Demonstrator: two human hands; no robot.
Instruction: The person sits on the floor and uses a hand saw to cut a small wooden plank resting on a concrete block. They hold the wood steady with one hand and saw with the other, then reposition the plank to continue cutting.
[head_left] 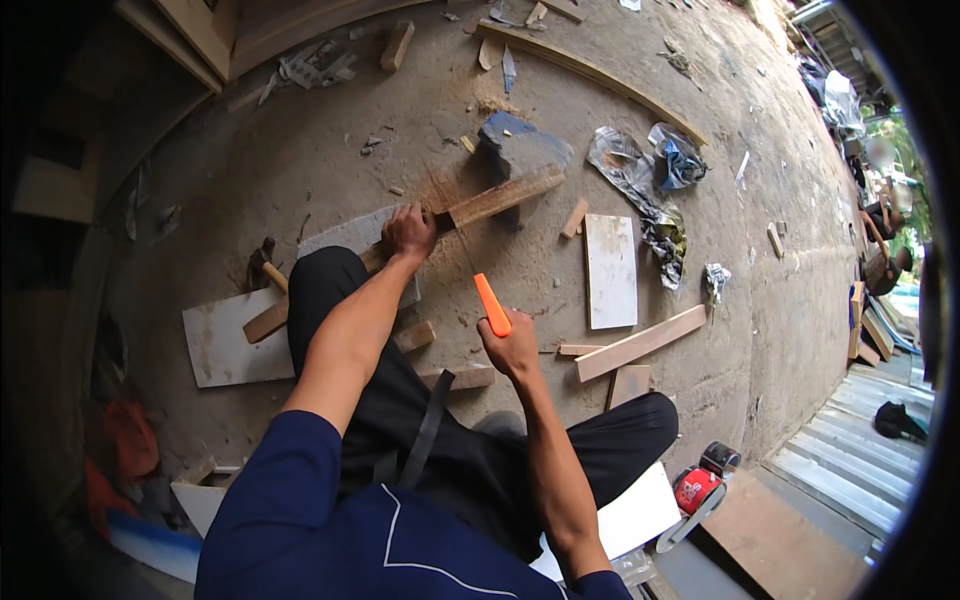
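A long wooden beam (508, 194) lies slantwise in front of me, its far end resting on a blue-grey block (520, 145). My left hand (409, 233) is closed over the beam and presses it down. In my right hand (512, 342) is the orange handle of a handsaw (490, 303). Its thin blade appears edge-on and crosses the beam just right of my left hand. How deep the blade sits in the wood I cannot tell. The beam's near end shows beside my left knee, with the stretch between partly hidden by my leg and arm.
A hammer (268, 268) and a white board (225, 340) lie to the left. At right are another white board (610, 270), a wooden plank (642, 343) and crumpled plastic (640, 180). A red-and-black roll-shaped item (697, 490) sits beside my right knee. Other people (885, 235) are at far right.
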